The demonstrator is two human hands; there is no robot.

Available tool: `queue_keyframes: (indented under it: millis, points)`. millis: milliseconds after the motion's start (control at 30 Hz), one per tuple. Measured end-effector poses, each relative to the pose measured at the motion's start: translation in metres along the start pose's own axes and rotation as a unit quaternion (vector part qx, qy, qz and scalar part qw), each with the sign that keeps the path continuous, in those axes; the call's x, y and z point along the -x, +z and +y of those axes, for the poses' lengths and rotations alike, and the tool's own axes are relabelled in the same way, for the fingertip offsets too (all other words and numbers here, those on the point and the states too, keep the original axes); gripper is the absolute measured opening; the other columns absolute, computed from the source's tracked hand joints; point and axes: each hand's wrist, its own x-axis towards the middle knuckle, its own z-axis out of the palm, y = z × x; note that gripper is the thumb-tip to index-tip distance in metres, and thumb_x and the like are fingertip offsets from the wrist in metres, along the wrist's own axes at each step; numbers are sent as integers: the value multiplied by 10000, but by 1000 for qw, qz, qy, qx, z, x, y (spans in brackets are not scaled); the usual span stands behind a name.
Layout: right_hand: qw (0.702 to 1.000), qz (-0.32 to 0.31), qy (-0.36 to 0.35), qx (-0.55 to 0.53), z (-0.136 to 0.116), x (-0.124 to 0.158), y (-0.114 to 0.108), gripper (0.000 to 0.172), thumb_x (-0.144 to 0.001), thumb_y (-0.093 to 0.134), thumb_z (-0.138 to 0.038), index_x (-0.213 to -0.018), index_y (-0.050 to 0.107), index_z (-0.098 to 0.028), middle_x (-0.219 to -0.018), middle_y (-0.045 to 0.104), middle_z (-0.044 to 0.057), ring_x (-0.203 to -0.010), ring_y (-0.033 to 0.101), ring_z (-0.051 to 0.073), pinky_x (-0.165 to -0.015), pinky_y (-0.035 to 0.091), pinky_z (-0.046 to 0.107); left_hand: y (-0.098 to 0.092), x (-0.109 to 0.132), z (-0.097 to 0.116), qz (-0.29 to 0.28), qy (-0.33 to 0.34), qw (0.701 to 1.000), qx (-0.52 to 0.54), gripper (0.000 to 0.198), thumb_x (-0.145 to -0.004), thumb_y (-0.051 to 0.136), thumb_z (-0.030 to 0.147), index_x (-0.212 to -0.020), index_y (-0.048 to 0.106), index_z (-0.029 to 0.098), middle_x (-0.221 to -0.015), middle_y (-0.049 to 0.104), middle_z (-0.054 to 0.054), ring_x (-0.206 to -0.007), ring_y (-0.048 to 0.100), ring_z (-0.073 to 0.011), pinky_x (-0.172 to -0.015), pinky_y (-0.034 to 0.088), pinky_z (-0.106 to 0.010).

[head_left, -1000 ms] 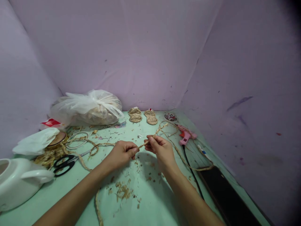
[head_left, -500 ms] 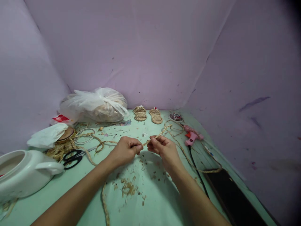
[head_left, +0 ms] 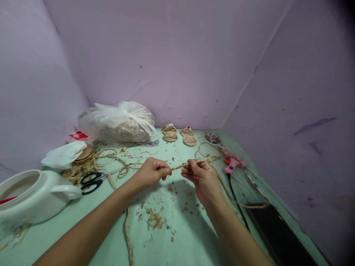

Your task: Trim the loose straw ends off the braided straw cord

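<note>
Two bare hands holding a braided cord above a table, seen from the wearer's head. The braided cord point(head_left: 177, 168) spans the short gap between the hands at the centre of the frame. The left hand point(head_left: 151, 173), just left of centre, has its fingers curled and pinched upon it; the right hand point(head_left: 203, 180), just right of centre, grips it between thumb and fingers. Lengths of cord lie on the table point(head_left: 155, 253) to either side. Centre left: black-handled scissors point(head_left: 93, 181), open end toward the cord; at the left edge, a white pot point(head_left: 39, 201). Upper left of the tabletop: a tied plastic bag point(head_left: 122, 122). Beyond the hands: two woven sandal-shaped pieces point(head_left: 169, 133). Right of centre: a pink glue gun point(head_left: 233, 164). Lower centre: scattered fibre scraps point(head_left: 155, 219).
</note>
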Motion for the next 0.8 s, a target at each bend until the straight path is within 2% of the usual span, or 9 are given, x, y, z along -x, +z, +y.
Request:
queue_keyframes:
  millis: [67,167,267,333,433,533,700,800]
  points:
    - [1000,11,6,-12,-6,-4,-4,258,-498,764,-280,-617,588,-133,-543,632,4,-473,594,105,-482,514,212,-7,0,2,-8,-20,1000,-4,277,-670,492,358,-638,615,112,-490,507,5,-435,341,-78,-454,270,-210]
    - [1000,11,6,-14,-11,0,-3,258,-491,768,-269,-617,585,-138,-543,631,1,-459,590,102,-463,512,207,-8,1,4,43,-59,993,-96,260,-672,484,352,-598,615,140,-468,493,5,-440,360,-92,-458,255,-219]
    - [1000,-9,3,-5,-9,10,4,295,-464,781,-294,-613,579,-139,-547,636,5,-441,586,113,-456,515,230,0,3,7,87,-87,965,-232,236,-669,479,327,-543,611,177,-477,499,-3,-482,390,-116,-479,229,-237]
    - [1000,-15,-1,-2,-5,14,8,308,-459,785,-309,-612,577,-139,-549,635,5,-451,591,121,-477,520,249,5,3,6,105,-101,951,-273,230,-671,476,317,-539,614,188,-500,518,-10,-488,387,-120,-485,210,-246]
    - [1000,-14,-15,-13,4,11,7,304,-493,775,-322,-661,593,-146,-599,644,4,-519,607,121,-564,528,268,7,2,1,112,-97,960,-238,239,-678,475,330,-554,619,185,-499,511,-5,-477,382,-115,-484,211,-239]
    - [999,-44,-12,17,13,3,2,340,-527,762,-344,-778,633,-154,-730,668,24,-668,623,136,-668,515,279,4,0,-5,70,-54,982,-170,247,-675,477,339,-542,595,167,-458,449,21,-469,382,-107,-478,230,-223]
    - [990,-135,11,47,22,1,-2,538,-624,576,-610,-902,665,-158,-898,672,102,-872,608,209,-738,490,327,5,2,-4,65,-23,987,-148,269,-683,464,340,-489,509,159,-430,374,39,-452,341,-90,-457,223,-214]
    - [981,-151,-39,117,24,1,-3,487,-583,665,-524,-925,672,-178,-960,666,99,-919,594,224,-787,474,352,9,4,-1,61,-7,989,-134,274,-694,454,326,-482,492,156,-435,381,36,-456,335,-88,-455,226,-212]
